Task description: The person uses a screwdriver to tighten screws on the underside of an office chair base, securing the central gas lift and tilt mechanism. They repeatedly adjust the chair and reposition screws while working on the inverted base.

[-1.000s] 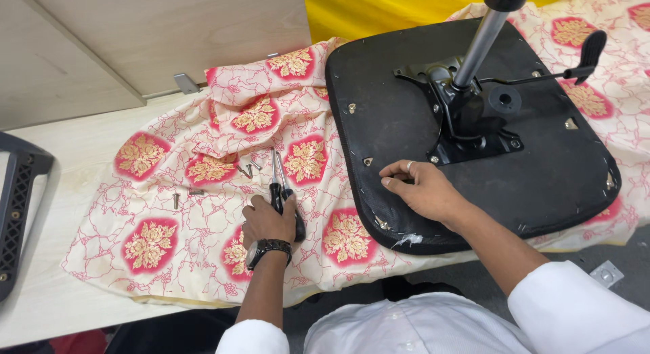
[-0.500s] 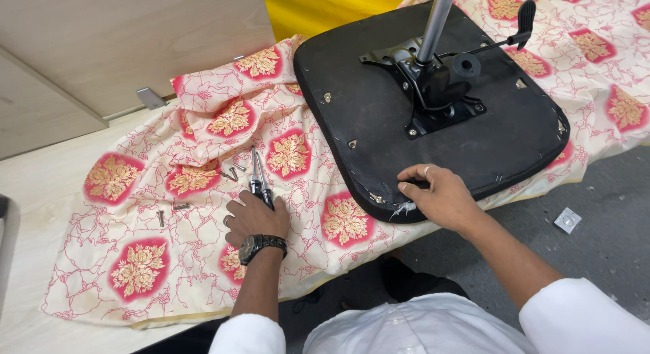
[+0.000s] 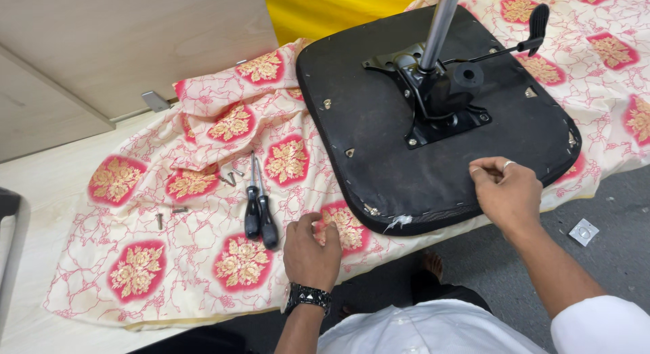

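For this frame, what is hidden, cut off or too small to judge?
- Head view: the silver metal gas-lift column is cut off by the top edge.
- The right hand is curled on the upturned black chair seat base; anything it pinches is hidden.
- The left hand covers part of the red-and-cream patterned cloth beside two black-handled screwdrivers.
- The small loose screws are too small to tell apart.

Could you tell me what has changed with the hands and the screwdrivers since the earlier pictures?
The left hand has let go of the screwdrivers and drawn back to their right; it now rests empty on the patterned cloth. The right hand has slid right along the near edge of the upturned black seat base, its fingers curled. The seat, the cloth and the loose screws lie as before.
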